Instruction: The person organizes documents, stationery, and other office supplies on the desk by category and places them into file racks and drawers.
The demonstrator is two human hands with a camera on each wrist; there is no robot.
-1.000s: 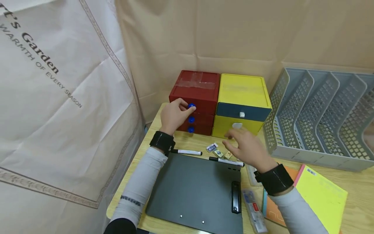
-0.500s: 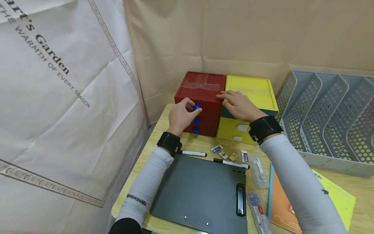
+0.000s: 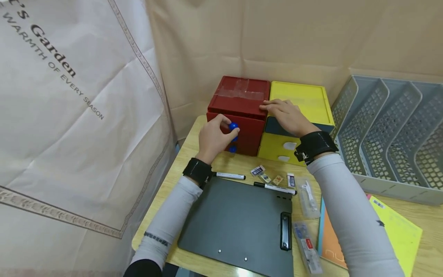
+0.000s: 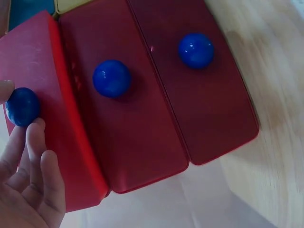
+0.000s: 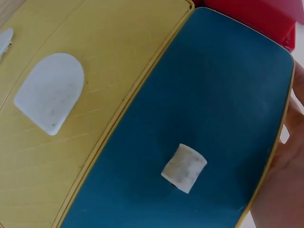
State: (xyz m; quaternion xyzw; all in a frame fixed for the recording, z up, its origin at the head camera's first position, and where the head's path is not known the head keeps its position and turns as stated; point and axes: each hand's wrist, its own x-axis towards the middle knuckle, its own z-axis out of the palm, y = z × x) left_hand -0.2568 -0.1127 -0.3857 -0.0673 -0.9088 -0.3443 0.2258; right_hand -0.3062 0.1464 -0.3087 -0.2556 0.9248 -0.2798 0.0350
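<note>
My left hand point(image 3: 214, 139) pinches the blue knob point(image 3: 233, 126) of the top drawer in a red drawer box point(image 3: 238, 104). In the left wrist view, thumb and fingertips sit on either side of that knob point(image 4: 23, 107). The top drawer's front point(image 4: 71, 156) stands forward of the two drawers below, which have blue knobs of their own. My right hand point(image 3: 288, 117) rests with extended fingers over the yellow drawer box point(image 3: 301, 96), fingertips at the red box's top edge. Its dark blue drawer front point(image 5: 228, 95) lies under the palm, with a white knob point(image 5: 184, 168).
A dark grey clipboard point(image 3: 238, 223) lies in front, with two markers point(image 3: 230, 176) along its far edge. Several erasers point(image 3: 265, 178), plastic-packed items point(image 3: 307, 248) and notebooks point(image 3: 396, 234) lie to the right. A grey divided file rack point(image 3: 394, 184) stands back right.
My right hand has moved up and left from before the yellow drawers onto the box tops. My left hand has drawn the red top drawer slightly out by its knob.
</note>
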